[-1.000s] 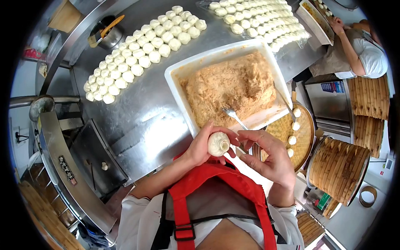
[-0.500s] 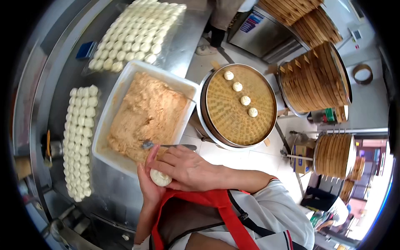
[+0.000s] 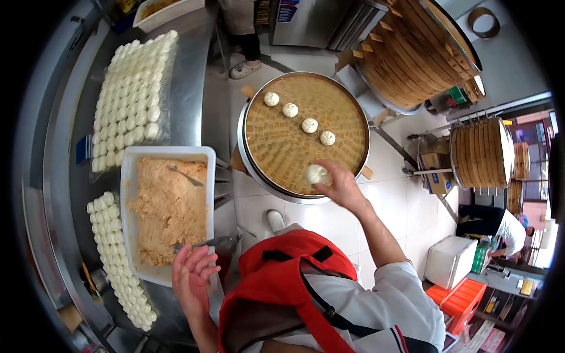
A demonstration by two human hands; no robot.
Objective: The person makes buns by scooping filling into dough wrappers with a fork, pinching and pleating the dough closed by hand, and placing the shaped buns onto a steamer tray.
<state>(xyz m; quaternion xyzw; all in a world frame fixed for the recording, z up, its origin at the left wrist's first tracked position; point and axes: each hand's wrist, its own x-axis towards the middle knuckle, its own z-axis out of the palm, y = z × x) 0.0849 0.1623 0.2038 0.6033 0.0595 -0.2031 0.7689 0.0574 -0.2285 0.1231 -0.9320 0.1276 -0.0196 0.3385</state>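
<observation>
My right hand grips a round white stuffed bun above the near edge of the round woven steamer tray. Several pleated buns, one of them a bun near the middle, lie in a diagonal row on this tray. My left hand is open, palm up and fingers apart, at the near corner of a white tub. Orange-brown minced filling fills the tub. A metal spatula crosses the tub's rim just past my left fingertips.
Rows of dough pieces lie on plastic on the steel table, with a second batch of dough pieces left of the tub. Stacked bamboo steamers stand right. A co-worker's shoe shows at the back; another person bends far right.
My hands have parted. The right one has carried the bun from my left palm over to the steamer tray. My left hand has opened, and the view has turned toward the right.
</observation>
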